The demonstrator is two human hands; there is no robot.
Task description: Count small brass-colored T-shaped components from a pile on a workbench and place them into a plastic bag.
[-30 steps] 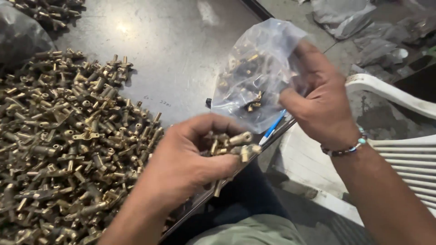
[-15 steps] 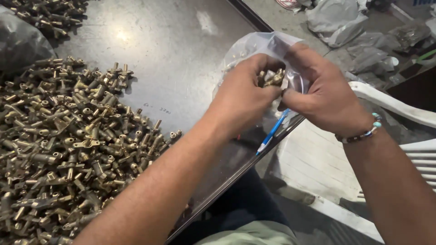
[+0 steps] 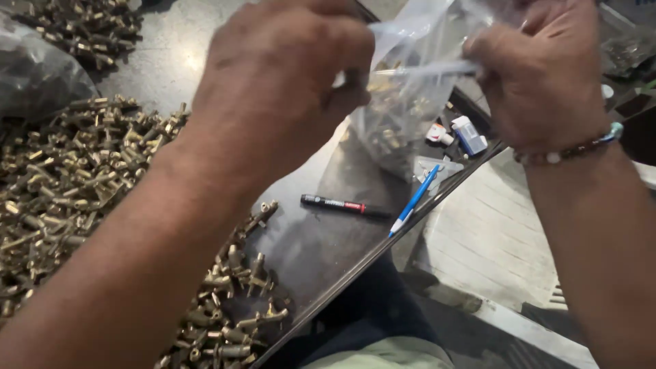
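Head view shows both hands up close, holding a clear plastic bag (image 3: 403, 102) between them. The left hand (image 3: 287, 82) pinches one side of the bag's top, fingers pressed together on the plastic. The right hand (image 3: 540, 75) pinches the other side the same way. The bag hangs down from the fingers, just above the dark table (image 3: 321, 239). Small brass parts (image 3: 389, 140) sit low in the bag, below both sets of fingers.

To do this well, I think both pinches should stay tight and level, so the top does not tip and spill. The bag looks heavy at the bottom, so a slow, gentle hold seems best. Thin plastic can slip or tear if it is pulled hard.

Below the left fingers, a big heap of loose brass parts (image 3: 75, 184) covers the table. Under the bag, nearer the body, lie a black marker (image 3: 345, 205) and a blue pen (image 3: 415, 199). Just below the right fingers, a small white and blue thing (image 3: 470, 134) rests near the table edge. The right wrist wears a bead bracelet (image 3: 570, 152).
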